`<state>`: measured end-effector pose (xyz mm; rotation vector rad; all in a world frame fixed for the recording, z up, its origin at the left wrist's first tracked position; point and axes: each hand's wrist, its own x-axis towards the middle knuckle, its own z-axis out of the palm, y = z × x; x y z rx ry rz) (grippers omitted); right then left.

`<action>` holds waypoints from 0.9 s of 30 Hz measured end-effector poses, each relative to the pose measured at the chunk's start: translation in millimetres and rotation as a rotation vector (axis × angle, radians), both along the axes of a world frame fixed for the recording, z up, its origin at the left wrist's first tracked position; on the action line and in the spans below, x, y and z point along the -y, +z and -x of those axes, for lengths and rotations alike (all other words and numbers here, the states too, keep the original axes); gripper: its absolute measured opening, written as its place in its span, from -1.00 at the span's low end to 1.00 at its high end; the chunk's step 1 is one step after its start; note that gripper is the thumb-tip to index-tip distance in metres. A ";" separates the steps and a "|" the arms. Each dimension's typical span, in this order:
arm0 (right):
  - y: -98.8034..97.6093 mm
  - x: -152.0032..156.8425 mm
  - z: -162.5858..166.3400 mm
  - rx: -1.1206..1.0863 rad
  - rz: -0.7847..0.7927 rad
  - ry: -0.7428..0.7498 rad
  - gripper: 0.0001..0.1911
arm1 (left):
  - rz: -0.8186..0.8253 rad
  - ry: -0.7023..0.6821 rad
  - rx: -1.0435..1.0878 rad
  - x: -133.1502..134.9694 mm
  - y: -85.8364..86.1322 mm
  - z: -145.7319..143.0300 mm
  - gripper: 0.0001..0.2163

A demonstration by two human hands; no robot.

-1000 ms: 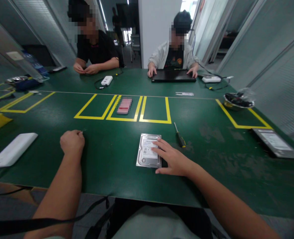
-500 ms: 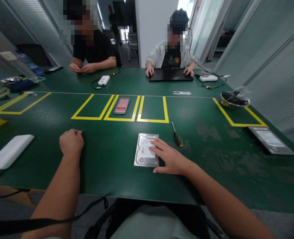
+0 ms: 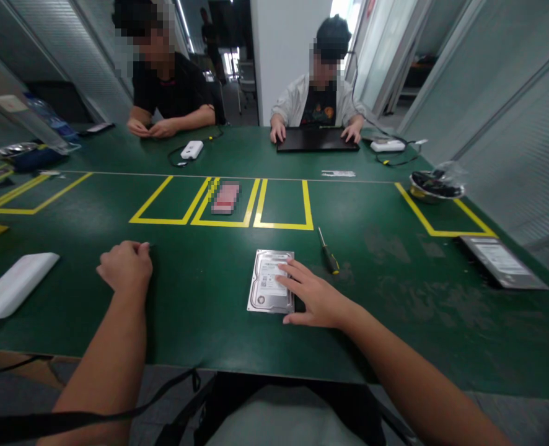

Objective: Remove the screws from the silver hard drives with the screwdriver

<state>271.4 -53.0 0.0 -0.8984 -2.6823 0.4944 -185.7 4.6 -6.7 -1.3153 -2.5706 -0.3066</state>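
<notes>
A silver hard drive (image 3: 265, 282) with a white label lies flat on the green table in front of me. My right hand (image 3: 314, 296) rests over its right side, fingers spread and touching the label, thumb stretched out by the lower right corner. Left of the drive, my left hand (image 3: 126, 266) is closed above the table, thumb against the curled fingers. A tiny bit of something may show at its fingertips, too small to name. Beyond my right hand lies a screwdriver (image 3: 331, 257) with a black and yellow handle, tip pointing away.
Yellow tape frames (image 3: 284, 226) mark the table, one around a pink blurred item (image 3: 226, 198). A second drive-like metal plate (image 3: 504, 263) and a bowl of dark parts (image 3: 435, 187) are at right. A white device (image 3: 18, 285) lies at left. Two people sit opposite, one touching a black panel (image 3: 318, 140).
My left hand has shifted slightly left and turned a little at the wrist. My right hand stays on the hard drive. The whole view has drifted slightly.
</notes>
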 end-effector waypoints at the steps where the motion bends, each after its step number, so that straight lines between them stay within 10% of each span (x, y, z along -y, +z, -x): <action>1: -1.0 -0.1 -0.1 -0.002 -0.002 0.000 -0.08 | -0.024 0.015 -0.005 0.7 0.2 -1.8 -0.62; 27: -1.5 3.0 0.0 -0.009 -0.022 0.009 -0.10 | -0.271 -0.462 0.012 8.7 1.9 -38.3 -0.70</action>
